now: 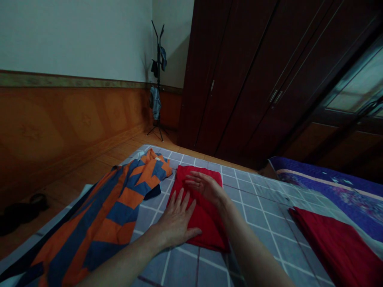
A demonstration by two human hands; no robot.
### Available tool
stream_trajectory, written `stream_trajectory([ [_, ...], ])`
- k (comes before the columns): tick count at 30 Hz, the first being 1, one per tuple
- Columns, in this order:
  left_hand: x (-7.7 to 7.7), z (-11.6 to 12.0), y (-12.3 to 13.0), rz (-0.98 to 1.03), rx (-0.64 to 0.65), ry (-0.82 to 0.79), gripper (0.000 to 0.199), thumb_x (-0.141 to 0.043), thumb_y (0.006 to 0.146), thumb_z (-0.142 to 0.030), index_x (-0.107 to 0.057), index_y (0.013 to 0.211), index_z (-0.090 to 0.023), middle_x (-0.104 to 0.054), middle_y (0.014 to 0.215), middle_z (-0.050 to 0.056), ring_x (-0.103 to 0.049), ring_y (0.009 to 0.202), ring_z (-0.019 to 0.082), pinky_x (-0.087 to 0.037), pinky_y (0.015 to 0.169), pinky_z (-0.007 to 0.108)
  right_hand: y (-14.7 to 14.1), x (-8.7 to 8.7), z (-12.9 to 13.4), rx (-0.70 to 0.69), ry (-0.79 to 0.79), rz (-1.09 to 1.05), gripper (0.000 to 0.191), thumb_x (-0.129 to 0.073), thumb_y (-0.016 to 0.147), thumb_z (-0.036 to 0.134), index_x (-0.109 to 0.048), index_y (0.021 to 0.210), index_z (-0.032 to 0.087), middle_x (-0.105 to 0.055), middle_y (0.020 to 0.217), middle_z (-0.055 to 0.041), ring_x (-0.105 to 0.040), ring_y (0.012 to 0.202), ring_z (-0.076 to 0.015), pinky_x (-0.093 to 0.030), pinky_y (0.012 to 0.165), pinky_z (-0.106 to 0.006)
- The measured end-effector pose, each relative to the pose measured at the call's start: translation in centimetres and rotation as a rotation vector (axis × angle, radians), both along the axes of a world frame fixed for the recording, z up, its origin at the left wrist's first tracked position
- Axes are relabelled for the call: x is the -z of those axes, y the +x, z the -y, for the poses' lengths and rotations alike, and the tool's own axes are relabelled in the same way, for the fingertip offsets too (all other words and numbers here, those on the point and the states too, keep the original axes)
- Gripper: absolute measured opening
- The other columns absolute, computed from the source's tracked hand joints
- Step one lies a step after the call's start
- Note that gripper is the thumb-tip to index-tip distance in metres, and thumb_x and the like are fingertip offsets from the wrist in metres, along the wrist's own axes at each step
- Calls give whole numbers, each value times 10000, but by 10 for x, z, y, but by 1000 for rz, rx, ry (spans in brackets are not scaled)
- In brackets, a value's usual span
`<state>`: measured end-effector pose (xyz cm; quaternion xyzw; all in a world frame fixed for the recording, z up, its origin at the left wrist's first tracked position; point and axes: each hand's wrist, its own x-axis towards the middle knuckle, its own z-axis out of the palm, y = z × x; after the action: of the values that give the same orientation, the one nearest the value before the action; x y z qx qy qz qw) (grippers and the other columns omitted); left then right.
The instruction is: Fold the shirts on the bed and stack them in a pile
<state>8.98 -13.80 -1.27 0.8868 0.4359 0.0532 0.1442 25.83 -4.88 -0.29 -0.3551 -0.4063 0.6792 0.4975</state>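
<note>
A folded red cloth (206, 233) lies flat on the bed's grey checked sheet (254, 223), in the middle of the view. My left hand (178, 219) rests on its left side with the fingers spread. Over its upper part is my right hand (206, 187), fingers stretched out and turned to the left; whether it presses on the cloth or hovers just above, I cannot tell. Left of my left hand lies an orange and blue patterned garment (119, 211), loosely spread out.
Another folded red cloth (338, 243) lies at the right of the bed. Behind it is a purple flowered cover (329, 175). Dark wardrobes (236, 79) stand beyond the bed, and a coat rack (158, 79) is in the corner. A dark item (24, 213) lies on the floor at left.
</note>
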Motion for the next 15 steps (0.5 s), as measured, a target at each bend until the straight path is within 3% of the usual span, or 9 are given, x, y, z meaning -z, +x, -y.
stream_trajectory([
  [2, 1, 0, -1, 15, 2, -3, 836, -366, 829, -703, -233, 1469, -182, -47, 1542, 144, 69, 1396, 362, -55, 1118, 571, -4, -1, -14, -27, -3, -4, 299, -706, 691, 327, -636, 941, 179, -686, 978, -96, -658, 882, -218, -494, 842, -382],
  [6, 8, -2, -4, 82, 26, 47, 844, -373, 821, -711, -184, 1480, -220, -8, 1548, 126, 89, 1396, 351, -35, 1117, 577, -8, -4, -39, 87, 55, -22, 204, -629, 753, 385, -587, 907, 258, -675, 970, -5, -638, 926, -138, -476, 881, -284],
  [11, 11, -4, -4, 96, 28, 20, 859, -320, 816, -737, -186, 1481, -211, -8, 1547, 132, 97, 1389, 362, -29, 1114, 581, -31, 2, -42, -53, 63, 119, 340, -578, 791, 466, -602, 958, 170, -674, 987, -113, -652, 920, -235, -486, 882, -438],
  [15, 8, -4, -4, 81, 30, 16, 856, -335, 818, -728, -193, 1479, -203, -24, 1543, 149, 96, 1390, 358, -37, 1112, 582, -46, 3, -61, 55, 118, 299, 446, -431, 869, 527, -554, 1121, 180, -596, 1188, -141, -587, 1081, -240, -447, 940, -438],
])
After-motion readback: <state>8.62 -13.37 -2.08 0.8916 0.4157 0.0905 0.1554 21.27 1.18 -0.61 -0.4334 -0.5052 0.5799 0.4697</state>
